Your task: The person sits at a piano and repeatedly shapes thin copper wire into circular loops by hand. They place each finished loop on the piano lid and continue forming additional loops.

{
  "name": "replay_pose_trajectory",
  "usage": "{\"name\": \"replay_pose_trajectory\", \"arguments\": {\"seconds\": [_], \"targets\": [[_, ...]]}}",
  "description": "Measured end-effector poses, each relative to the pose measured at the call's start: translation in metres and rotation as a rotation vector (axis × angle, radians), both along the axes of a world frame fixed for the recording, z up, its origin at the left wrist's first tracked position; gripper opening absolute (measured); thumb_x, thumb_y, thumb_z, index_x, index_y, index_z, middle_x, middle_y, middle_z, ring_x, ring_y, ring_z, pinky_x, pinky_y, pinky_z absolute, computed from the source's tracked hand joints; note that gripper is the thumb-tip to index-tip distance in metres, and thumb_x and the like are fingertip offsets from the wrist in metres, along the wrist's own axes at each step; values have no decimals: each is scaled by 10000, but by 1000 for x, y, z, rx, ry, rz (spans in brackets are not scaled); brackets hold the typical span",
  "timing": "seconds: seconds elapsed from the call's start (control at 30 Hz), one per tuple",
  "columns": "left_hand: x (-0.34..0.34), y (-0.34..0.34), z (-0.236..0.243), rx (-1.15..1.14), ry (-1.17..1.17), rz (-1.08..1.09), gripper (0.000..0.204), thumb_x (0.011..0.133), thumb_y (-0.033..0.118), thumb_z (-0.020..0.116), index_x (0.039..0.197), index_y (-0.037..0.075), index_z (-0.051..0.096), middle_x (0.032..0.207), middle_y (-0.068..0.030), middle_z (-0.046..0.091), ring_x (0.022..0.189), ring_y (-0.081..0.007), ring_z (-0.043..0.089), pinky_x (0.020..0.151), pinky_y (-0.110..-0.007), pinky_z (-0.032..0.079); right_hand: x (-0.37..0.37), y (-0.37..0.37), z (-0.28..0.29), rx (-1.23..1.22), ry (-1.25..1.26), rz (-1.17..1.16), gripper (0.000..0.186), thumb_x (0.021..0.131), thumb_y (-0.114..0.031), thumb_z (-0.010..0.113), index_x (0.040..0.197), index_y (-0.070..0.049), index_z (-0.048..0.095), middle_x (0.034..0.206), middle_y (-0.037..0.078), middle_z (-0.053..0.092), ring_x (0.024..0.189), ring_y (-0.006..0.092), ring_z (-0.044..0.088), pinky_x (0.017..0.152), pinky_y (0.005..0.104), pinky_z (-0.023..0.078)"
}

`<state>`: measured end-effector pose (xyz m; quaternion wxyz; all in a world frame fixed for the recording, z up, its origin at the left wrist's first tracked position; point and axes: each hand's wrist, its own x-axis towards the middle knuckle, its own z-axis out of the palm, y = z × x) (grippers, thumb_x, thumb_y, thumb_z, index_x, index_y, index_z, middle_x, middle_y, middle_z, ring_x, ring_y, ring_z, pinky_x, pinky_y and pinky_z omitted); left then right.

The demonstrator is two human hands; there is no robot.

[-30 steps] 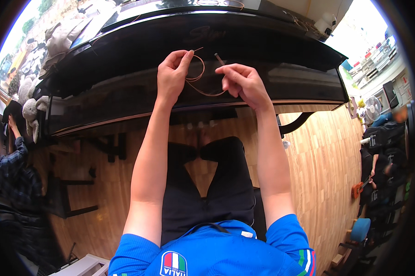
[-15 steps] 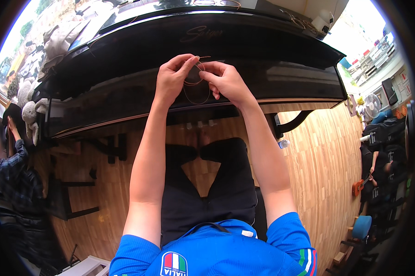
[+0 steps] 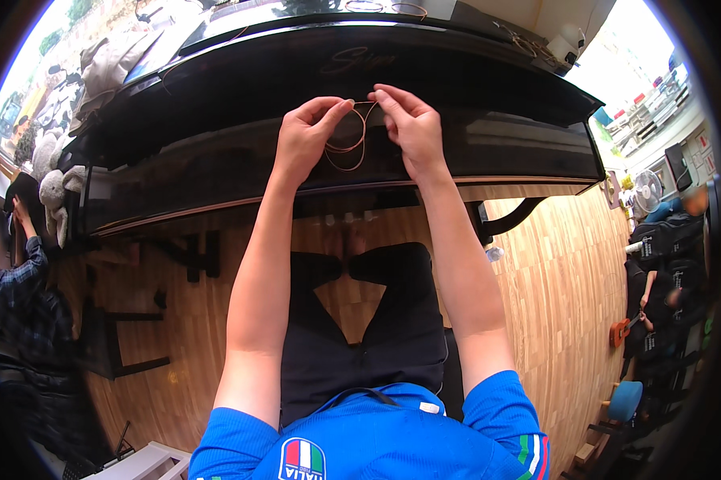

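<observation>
My left hand (image 3: 300, 140) pinches a thin copper-coloured coil of wire or string (image 3: 346, 169) at its top, with loose loops hanging below the fingers. Just right of it, my right hand (image 3: 412, 132) has thumb and index finger closed on a strand of the same wire, its fingertips slightly higher than the left's. Both hands are over the closed front of a glossy black upright piano (image 3: 216, 160). The finger pads and exact wire ends are too small to make out.
More coiled cords (image 3: 528, 44) lie on the piano top, and grey plush toys (image 3: 55, 192) sit at its left. A person in a plaid shirt (image 3: 16, 280) is at far left. At right are people with a ukulele (image 3: 620, 332), a fan (image 3: 647, 188) and a blue stool (image 3: 623, 400).
My right hand has moved left toward the left hand, then upward with the strand. My left hand is slightly lower and further right, still holding the coil.
</observation>
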<state>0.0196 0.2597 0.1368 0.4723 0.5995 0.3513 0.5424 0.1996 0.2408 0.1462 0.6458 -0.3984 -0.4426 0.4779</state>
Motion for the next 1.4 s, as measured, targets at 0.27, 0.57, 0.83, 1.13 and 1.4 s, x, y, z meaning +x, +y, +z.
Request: {"name": "replay_pose_trajectory", "arguments": {"seconds": [0.27,0.57,0.83,1.13,1.4], "targets": [[1,-5,5,4,61,31,240,924,258,750,1022,39,761,757,65,636,642,-7,465,560,-189,343,22,2,24,172,119,-251,268,967,-93,661,1208,24,641,1105,133,727,895,165,709,786,258,563],[2,-3,0,46,74,44,234,933,241,739,1027,28,756,791,53,665,666,-6,492,577,-184,358,8,-16,35,323,-296,56,154,952,-76,678,1076,4,726,962,100,747,868,137,704,806,246,561],[0,-2,2,38,58,25,227,931,220,739,1035,20,759,811,43,681,696,-8,528,600,-176,383,14,-25,31,269,-724,110,136,902,-118,729,1000,-34,772,1202,115,655,949,197,694,805,288,565],[-1,-5,4,16,-1,-1,259,887,262,787,973,19,764,816,-8,725,713,-45,623,609,-188,459,3,-24,19,212,-807,22,141,892,-93,713,1003,-23,764,1047,113,679,833,178,700,694,284,595],[-1,-5,3,6,6,5,212,906,210,762,1010,25,770,805,5,706,673,-33,575,558,-182,398,-22,-31,13,102,-585,-91,120,917,-108,699,971,-3,678,764,63,679,712,109,667,601,269,586]]}}
